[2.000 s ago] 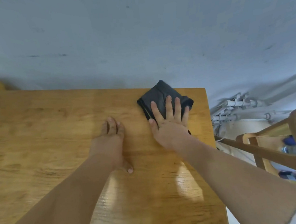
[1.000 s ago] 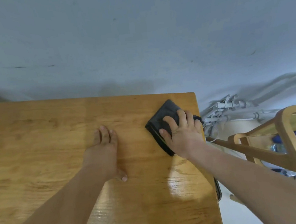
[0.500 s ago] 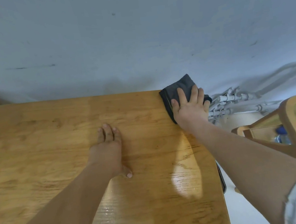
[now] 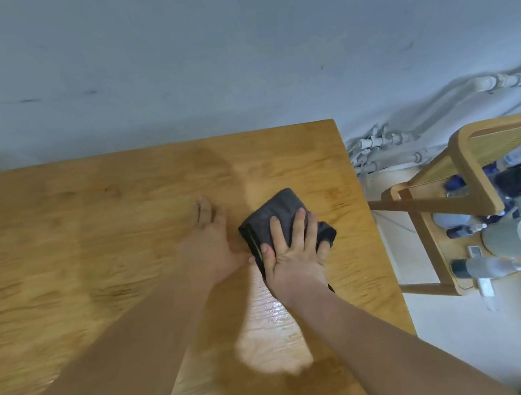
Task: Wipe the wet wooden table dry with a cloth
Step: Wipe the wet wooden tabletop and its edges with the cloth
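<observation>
- A wooden table (image 4: 97, 246) fills the lower left of the view and stands against a pale blue-grey wall (image 4: 237, 55). The table's far edge runs along the wall at 12 o'clock, and its right edge drops away at 3 o'clock.
- The right hand (image 4: 294, 251) lies flat on a dark grey folded cloth (image 4: 279, 209), fingers straight and spread, palm pressing down. It grips nothing.
- The cloth sits on the right part of the table, under that hand and showing beyond its fingertips toward 12 o'clock. It lies corner-on, with one corner pointing to 12 o'clock. The palm covers its near half, so its long axis cannot be told.
- The left hand (image 4: 212, 244) rests flat on bare wood at 9 o'clock from the cloth, fingers straight and together, holding nothing. Its thumb is just beside the cloth's left edge, so the right hand is clearly the working one.
- A glossy wet patch (image 4: 272, 318) shines at 6 o'clock from the right hand, between the two forearms. By my judgement the next stroke should pull the cloth back toward the body over it.
- The right table edge is near the cloth at 3 o'clock, so there is little room that way. The far edge has more clearance, and the widest open wood lies toward 9 o'clock, past the left hand.
- Off the table at 3 o'clock, white pipes (image 4: 382, 146) run low along the wall. A wooden frame (image 4: 467, 162) stands there over bottles (image 4: 498, 236) on the floor.
</observation>
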`<move>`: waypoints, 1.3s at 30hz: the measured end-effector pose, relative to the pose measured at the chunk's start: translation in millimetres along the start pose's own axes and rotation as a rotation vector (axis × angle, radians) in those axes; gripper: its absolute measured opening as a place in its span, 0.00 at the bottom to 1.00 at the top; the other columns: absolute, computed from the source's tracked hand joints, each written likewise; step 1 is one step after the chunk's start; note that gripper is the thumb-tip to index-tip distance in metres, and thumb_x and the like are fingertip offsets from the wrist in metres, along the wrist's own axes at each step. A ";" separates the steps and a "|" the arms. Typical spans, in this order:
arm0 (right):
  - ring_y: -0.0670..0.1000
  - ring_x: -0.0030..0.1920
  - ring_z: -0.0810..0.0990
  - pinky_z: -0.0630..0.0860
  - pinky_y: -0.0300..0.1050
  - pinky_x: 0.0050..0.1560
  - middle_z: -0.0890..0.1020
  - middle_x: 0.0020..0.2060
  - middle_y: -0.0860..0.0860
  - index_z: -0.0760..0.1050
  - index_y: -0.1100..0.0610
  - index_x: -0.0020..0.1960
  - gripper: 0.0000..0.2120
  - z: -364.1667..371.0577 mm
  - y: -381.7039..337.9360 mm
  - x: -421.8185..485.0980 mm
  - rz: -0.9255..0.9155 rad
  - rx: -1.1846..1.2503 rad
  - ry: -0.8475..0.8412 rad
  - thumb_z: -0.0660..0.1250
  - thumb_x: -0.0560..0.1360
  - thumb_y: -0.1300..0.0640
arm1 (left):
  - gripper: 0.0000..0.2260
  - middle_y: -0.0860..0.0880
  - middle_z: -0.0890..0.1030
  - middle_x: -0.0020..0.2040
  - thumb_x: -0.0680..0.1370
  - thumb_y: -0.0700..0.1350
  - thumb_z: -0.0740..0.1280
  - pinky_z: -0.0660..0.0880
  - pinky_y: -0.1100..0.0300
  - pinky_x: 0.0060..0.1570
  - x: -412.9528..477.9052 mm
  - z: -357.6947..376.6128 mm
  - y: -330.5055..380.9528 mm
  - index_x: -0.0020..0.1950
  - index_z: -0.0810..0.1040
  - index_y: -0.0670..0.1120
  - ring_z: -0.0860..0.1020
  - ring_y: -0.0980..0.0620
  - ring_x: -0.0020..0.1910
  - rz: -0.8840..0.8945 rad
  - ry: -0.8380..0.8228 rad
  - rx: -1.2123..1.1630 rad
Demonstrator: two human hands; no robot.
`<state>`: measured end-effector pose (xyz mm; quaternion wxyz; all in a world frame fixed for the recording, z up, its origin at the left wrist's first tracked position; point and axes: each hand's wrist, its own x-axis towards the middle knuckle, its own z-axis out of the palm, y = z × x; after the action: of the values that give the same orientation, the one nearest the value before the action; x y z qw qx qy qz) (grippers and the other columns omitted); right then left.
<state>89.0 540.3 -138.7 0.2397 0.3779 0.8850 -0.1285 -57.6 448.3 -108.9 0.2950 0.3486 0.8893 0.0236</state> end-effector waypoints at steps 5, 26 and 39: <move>0.65 0.78 0.22 0.46 0.68 0.76 0.24 0.78 0.61 0.28 0.45 0.82 0.29 30.4 -63.0 -53.4 -0.015 0.017 -0.091 0.35 0.85 0.41 | 0.35 0.47 0.38 0.84 0.83 0.54 0.61 0.49 0.55 0.79 -77.1 25.0 -61.0 0.84 0.47 0.47 0.39 0.49 0.82 0.142 0.069 -0.058; 0.63 0.80 0.25 0.42 0.72 0.77 0.28 0.81 0.59 0.34 0.45 0.84 0.30 52.2 -187.6 -71.6 -0.339 -0.033 -0.010 0.38 0.85 0.39 | 0.30 0.50 0.50 0.84 0.82 0.47 0.66 0.63 0.53 0.75 -196.9 38.1 -190.1 0.82 0.59 0.46 0.55 0.49 0.81 0.010 0.219 -0.216; 0.53 0.82 0.60 0.77 0.50 0.69 0.57 0.84 0.51 0.69 0.55 0.78 0.23 37.9 -11.1 -129.2 -0.673 0.291 0.170 0.56 0.84 0.52 | 0.31 0.40 0.60 0.82 0.83 0.64 0.42 0.58 0.39 0.78 -208.5 105.8 -114.9 0.84 0.42 0.54 0.55 0.38 0.81 0.061 0.055 0.138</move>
<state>170.7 438.8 -103.1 0.0534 0.1053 0.9489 -0.2928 51.6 211.9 -118.6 0.2451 0.3945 0.8854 -0.0193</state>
